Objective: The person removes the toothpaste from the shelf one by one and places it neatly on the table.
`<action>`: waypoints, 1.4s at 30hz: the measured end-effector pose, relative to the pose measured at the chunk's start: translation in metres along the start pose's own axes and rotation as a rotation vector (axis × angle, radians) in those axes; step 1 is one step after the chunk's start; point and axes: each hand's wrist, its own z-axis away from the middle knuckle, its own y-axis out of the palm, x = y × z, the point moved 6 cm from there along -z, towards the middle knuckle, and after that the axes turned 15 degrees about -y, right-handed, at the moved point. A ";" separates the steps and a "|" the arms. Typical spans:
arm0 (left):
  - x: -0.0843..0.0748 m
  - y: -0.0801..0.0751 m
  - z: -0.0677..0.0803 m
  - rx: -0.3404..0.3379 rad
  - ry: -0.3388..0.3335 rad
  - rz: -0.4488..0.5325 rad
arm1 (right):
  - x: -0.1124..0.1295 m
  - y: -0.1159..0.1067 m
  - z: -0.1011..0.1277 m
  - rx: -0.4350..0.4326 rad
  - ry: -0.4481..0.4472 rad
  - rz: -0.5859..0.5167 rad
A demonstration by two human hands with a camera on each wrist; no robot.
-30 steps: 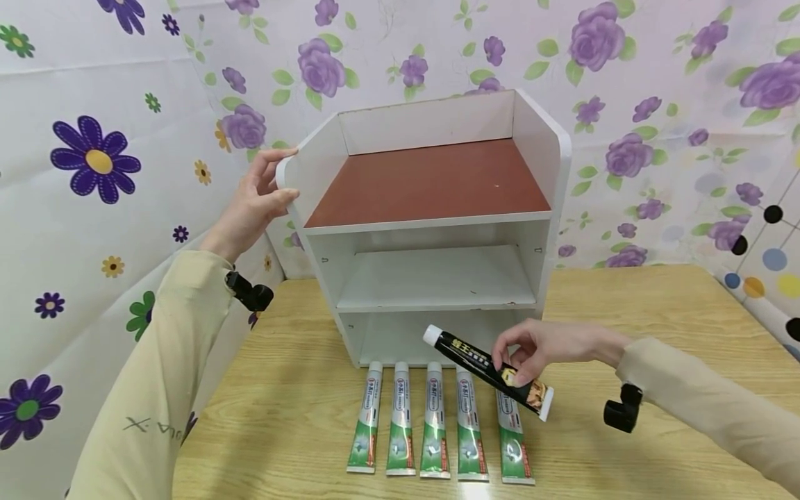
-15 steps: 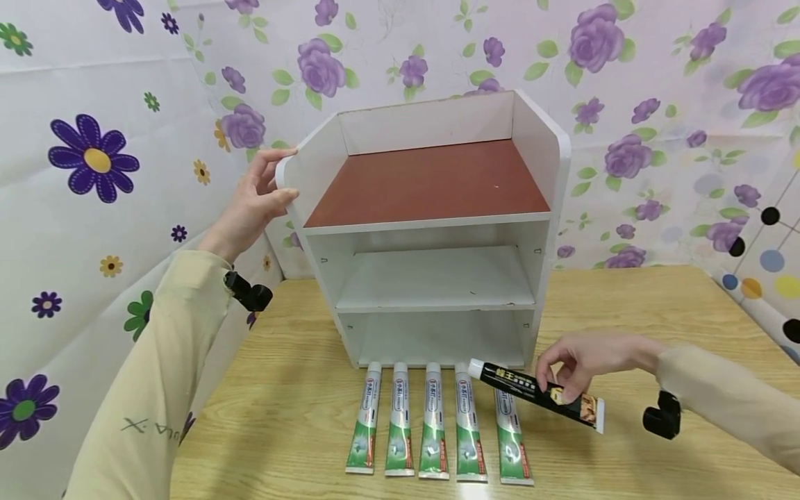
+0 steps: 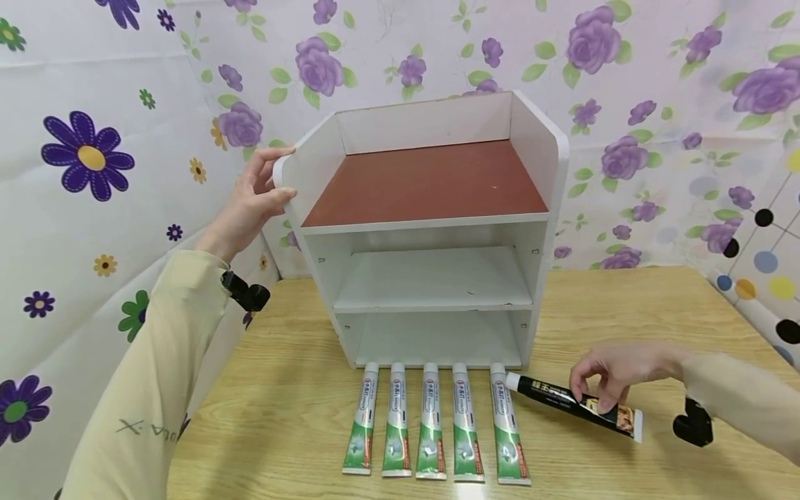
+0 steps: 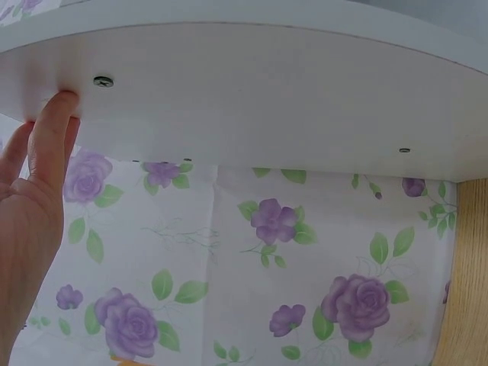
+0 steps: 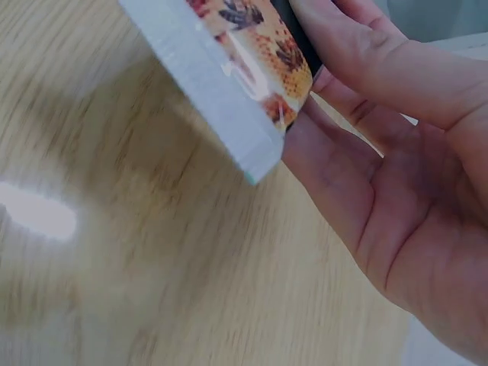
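A black toothpaste tube [image 3: 556, 397] with a white cap is pinched between the thumb and fingers of my right hand [image 3: 625, 375], low over the table on the right. Its cap points left, close to the top of the rightmost green-and-white toothpaste tube [image 3: 510, 434]. In the right wrist view, the white crimped end [image 5: 210, 99] of the black tube shows beside my fingers. My left hand [image 3: 246, 201] holds the upper left side edge of the white shelf unit [image 3: 431, 226]. The left wrist view shows fingers [image 4: 53, 141] touching the unit's outer side panel.
Several green-and-white toothpaste tubes [image 3: 431, 430] lie in a row before the shelf unit, caps toward it. The wooden table [image 3: 625, 305] extends to both sides. Flowered sheets [image 3: 400, 42] hang behind and at the left. A brown-red panel [image 3: 431, 184] tops the unit.
My right hand has carried the black tube rightward and down, off from over the row, so the rightmost green-and-white tube now shows fully. My left hand keeps its place on the shelf unit.
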 end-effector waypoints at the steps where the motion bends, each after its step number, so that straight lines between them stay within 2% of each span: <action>1: 0.000 0.000 0.000 0.000 0.001 0.000 | -0.001 0.000 0.001 0.002 0.000 -0.013; 7: 0.000 -0.001 0.001 0.003 -0.003 0.005 | -0.004 -0.002 0.008 -0.002 -0.008 -0.029; 22: -0.001 0.000 0.002 -0.012 -0.007 0.006 | -0.014 -0.007 0.021 -0.095 0.097 -0.108; 30: -0.001 -0.001 0.001 -0.007 -0.006 0.007 | -0.018 0.006 0.012 -0.169 0.145 -0.069; 36: 0.001 0.001 0.000 0.000 -0.019 0.005 | -0.025 0.017 0.006 -0.173 0.208 -0.034; 42: 0.000 0.001 0.000 -0.011 -0.005 -0.005 | -0.022 0.017 0.005 -0.174 0.180 -0.036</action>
